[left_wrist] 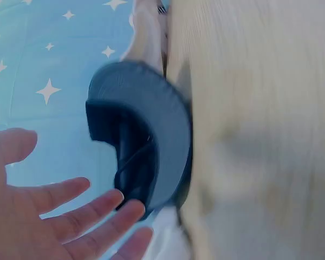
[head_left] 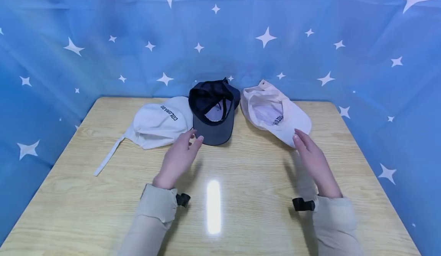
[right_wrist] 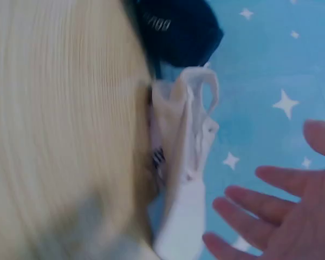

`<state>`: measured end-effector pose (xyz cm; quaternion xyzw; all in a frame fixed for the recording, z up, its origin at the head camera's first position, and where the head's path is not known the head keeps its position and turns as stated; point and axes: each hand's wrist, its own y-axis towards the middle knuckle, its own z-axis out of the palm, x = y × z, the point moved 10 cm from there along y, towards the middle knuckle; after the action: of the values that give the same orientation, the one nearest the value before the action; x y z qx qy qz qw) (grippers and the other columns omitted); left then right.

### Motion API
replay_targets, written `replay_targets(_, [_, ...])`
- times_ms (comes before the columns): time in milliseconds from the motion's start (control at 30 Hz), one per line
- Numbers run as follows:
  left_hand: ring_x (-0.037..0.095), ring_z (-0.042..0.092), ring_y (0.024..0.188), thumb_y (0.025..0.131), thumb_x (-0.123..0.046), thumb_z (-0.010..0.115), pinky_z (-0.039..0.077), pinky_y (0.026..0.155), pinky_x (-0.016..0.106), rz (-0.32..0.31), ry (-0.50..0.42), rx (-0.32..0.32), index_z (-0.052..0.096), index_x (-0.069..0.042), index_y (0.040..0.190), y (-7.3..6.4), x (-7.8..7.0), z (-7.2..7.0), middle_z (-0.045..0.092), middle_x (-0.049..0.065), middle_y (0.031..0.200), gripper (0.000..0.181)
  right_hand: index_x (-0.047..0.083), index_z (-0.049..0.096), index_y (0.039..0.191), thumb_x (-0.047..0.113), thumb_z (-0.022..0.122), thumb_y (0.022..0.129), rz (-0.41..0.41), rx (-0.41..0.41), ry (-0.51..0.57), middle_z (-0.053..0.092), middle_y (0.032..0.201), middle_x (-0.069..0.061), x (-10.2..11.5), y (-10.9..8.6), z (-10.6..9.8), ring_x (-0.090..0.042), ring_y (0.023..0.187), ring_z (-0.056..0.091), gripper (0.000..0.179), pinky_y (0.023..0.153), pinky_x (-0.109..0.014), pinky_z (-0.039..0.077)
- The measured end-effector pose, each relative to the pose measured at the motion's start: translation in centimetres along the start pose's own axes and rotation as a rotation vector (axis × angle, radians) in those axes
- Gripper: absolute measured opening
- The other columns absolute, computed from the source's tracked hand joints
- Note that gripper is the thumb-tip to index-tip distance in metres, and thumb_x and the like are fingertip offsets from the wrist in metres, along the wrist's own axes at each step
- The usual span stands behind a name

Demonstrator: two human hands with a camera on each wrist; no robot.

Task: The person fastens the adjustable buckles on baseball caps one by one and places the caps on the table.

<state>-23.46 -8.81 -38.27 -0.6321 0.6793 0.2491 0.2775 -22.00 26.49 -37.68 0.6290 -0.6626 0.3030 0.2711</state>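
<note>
Three caps lie in a row along the far part of a wooden table. On the left is a white cap (head_left: 151,122) with COLORADO lettering and a loose strap trailing toward the front left. A dark navy cap (head_left: 216,132) in the middle shows its hollow inside, brim toward me. To the right, a pale cream cap (head_left: 295,119) lies tipped with its inside showing. My left hand (head_left: 179,157), fingers spread and holding nothing, hovers near the navy brim and white cap. Nearest the cream brim is my right hand (head_left: 313,160), its fingers extended and nothing held.
The wooden table (head_left: 251,194) has a bright light reflection (head_left: 213,206) near its middle. A blue cloth (head_left: 299,11) with white stars hangs behind the table and along both sides. Dark wrist mounts (head_left: 304,204) stick inward from both sleeves.
</note>
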Motion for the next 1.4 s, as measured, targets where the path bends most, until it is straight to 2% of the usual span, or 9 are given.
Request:
replay_targets(167, [0.015,0.056,0.088,0.086,-0.060,0.037,0.045,0.072,0.033,-0.082,-0.272,0.021,0.049,-0.019,0.122,0.3,1.1,2.9,0.055,-0.003,0.109,0.056,0.003,0.034,0.135,0.045,0.034,0.094,-0.038,-0.063,0.446,0.043,0.130,-0.019,-0.4,0.4,1.9,-0.031,0.117,0.043,0.058,0.094,-0.045,0.035])
replay_targets(267, [0.020,0.059,0.086,0.088,-0.054,0.041,0.049,0.069,0.035,-0.143,-0.472,0.067,0.050,-0.016,0.120,0.5,1.9,5.1,0.058,0.004,0.106,0.050,0.000,0.038,0.130,0.041,0.040,0.093,-0.035,-0.103,0.739,0.050,0.123,-0.018,-1.6,0.9,2.9,-0.027,0.111,0.049,0.056,0.089,-0.038,0.041])
replay_targets(400, [0.026,0.058,0.090,0.094,-0.038,0.041,0.051,0.070,0.037,-0.163,-0.706,0.164,0.050,-0.007,0.120,0.5,1.9,8.0,0.058,0.012,0.107,0.041,-0.003,0.038,0.128,0.036,0.045,0.092,0.036,-0.129,1.077,0.053,0.119,-0.017,-3.2,1.4,4.2,-0.027,0.110,0.050,0.054,0.092,-0.037,0.039])
replay_targets(500, [0.028,0.058,0.093,0.094,-0.034,0.041,0.051,0.072,0.037,-0.131,-0.809,0.245,0.050,-0.004,0.120,0.4,1.1,9.8,0.058,0.014,0.107,0.040,-0.005,0.035,0.128,0.034,0.044,0.093,0.101,-0.089,1.193,0.049,0.123,-0.019,-3.3,1.6,5.8,-0.028,0.114,0.047,0.053,0.096,-0.038,0.035])
replay_targets(633, [0.029,0.057,0.096,0.092,-0.040,0.044,0.050,0.075,0.036,-0.068,-0.883,0.327,0.049,-0.003,0.120,0.4,-0.3,11.4,0.057,0.015,0.109,0.047,-0.007,0.028,0.131,0.032,0.040,0.095,0.134,0.010,1.210,0.039,0.131,-0.024,-2.8,1.6,8.1,-0.031,0.119,0.041,0.055,0.098,-0.038,0.032])
replay_targets(733, [0.028,0.056,0.098,0.090,-0.042,0.047,0.049,0.077,0.036,-0.044,-0.916,0.362,0.049,-0.003,0.120,0.2,-0.8,12.2,0.056,0.015,0.110,0.050,-0.008,0.024,0.133,0.031,0.039,0.096,0.144,0.034,1.250,0.033,0.135,-0.025,-2.7,1.5,8.9,-0.032,0.122,0.036,0.056,0.098,-0.038,0.030])
replay_targets(933, [0.027,0.055,0.102,0.089,-0.042,0.048,0.047,0.082,0.037,-0.002,-0.998,0.380,0.048,-0.004,0.123,-0.3,-0.7,12.0,0.055,0.013,0.113,0.050,-0.004,0.024,0.133,0.024,0.041,0.096,0.162,-0.066,1.470,0.030,0.137,-0.023,-4.5,1.8,7.6,-0.030,0.124,0.035,0.050,0.099,-0.036,0.031])
replay_targets(1167, [0.030,0.050,0.109,0.093,-0.037,0.043,0.043,0.088,0.041,0.055,-1.160,0.439,0.040,0.000,0.128,-0.3,-0.5,11.5,0.049,0.018,0.122,0.051,0.015,0.007,0.141,0.027,0.039,0.096,0.260,0.001,1.911,0.020,0.143,-0.013,-7.3,2.8,7.2,-0.024,0.130,0.025,0.057,0.102,-0.036,0.027])
replay_targets(1400, [0.031,0.049,0.111,0.094,-0.036,0.041,0.042,0.089,0.042,0.054,-1.194,0.473,0.036,0.002,0.130,-0.7,-0.7,11.8,0.045,0.022,0.125,0.052,0.025,0.019,0.140,0.027,0.041,0.095,0.359,-0.005,2.106,0.034,0.138,-0.009,-9.1,3.3,6.1,-0.023,0.127,0.030,0.049,0.104,-0.037,0.022])
